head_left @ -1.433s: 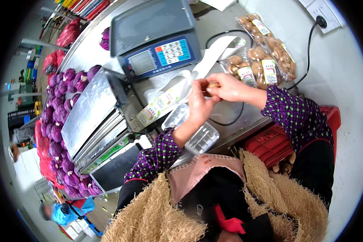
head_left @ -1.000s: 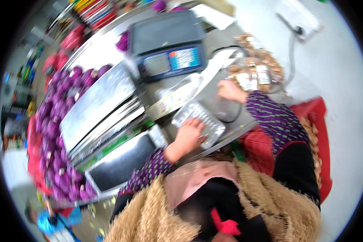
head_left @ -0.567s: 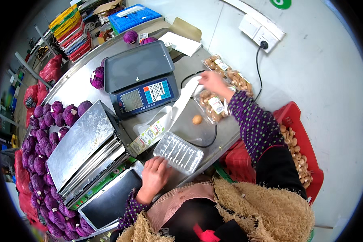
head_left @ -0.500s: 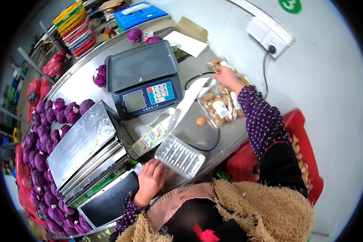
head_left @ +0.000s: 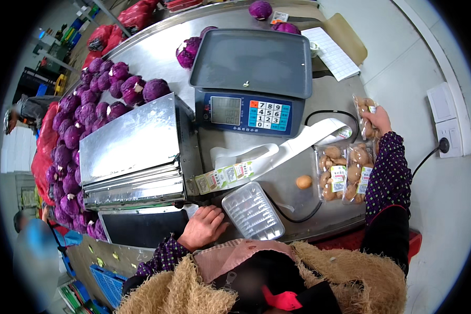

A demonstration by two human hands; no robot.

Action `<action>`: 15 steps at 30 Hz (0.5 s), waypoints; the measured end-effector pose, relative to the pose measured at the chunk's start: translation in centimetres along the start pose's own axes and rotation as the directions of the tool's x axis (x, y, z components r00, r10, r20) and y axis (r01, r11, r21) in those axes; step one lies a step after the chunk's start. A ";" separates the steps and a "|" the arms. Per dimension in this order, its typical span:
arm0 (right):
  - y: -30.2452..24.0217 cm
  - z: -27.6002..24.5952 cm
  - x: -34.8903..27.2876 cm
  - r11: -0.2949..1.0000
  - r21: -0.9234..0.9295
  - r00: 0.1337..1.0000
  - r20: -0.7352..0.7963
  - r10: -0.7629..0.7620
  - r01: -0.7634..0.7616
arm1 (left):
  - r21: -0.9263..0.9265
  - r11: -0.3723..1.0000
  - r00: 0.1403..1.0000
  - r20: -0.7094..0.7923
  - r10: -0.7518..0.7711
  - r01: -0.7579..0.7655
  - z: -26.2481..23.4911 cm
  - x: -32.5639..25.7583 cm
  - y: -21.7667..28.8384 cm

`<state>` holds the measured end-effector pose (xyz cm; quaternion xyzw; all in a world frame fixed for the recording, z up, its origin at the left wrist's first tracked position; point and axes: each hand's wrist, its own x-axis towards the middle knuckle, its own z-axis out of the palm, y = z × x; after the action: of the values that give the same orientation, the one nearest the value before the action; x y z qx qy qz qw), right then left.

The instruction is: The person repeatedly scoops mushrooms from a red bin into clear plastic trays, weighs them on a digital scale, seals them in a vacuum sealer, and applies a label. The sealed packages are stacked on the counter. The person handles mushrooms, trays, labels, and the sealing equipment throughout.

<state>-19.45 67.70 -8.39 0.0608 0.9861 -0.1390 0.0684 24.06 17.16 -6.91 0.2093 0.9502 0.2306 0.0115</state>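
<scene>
My right hand [head_left: 378,120] reaches across the metal table, its fingers closed on the edge of a clear, labelled pack of brown mushrooms [head_left: 365,107]. Nearer me, two more labelled mushroom packs [head_left: 329,175] lie side by side, next to my right sleeve. A single loose mushroom [head_left: 303,181] sits to their left. My left hand [head_left: 203,228] rests at the near table edge with its fingers loosely bent and nothing seen in them. It lies between the black plate [head_left: 141,228] of a metal wrapping machine [head_left: 133,149] and an empty clear plastic tray [head_left: 253,212].
A weighing scale [head_left: 250,63] stands mid-table. A strip of labels [head_left: 225,177] curls out beside the wrapping machine. Purple cabbages [head_left: 68,157] are heaped at the left. A black cable [head_left: 319,209] crosses the table. Part of a red crate [head_left: 414,245] shows at right.
The view has turned, so the table sits straighter. My right hand has shifted to the far end of the mushroom packs, which now lie more neatly in line. My left hand stays at the edge.
</scene>
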 end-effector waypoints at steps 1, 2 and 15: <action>-0.4 -0.2 0.1 0.999 0.044 1.000 -0.018 0.014 -0.014 | -0.013 1.000 1.000 -0.014 -0.007 0.007 0.0 0.0 0.2; -0.4 -1.2 0.5 0.996 0.085 0.998 -0.046 0.035 -0.031 | -0.012 1.000 1.000 -0.011 -0.005 0.005 -0.2 0.2 0.3; -31.8 2.6 -5.9 0.508 -0.266 0.450 -0.251 -0.857 0.819 | -0.025 0.999 0.997 -0.073 0.034 -0.036 0.3 -0.1 -0.5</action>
<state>-17.77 36.02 -1.47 -0.4133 0.8876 -0.0885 -0.1831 24.04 16.88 -7.41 0.2172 0.9431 0.2507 -0.0245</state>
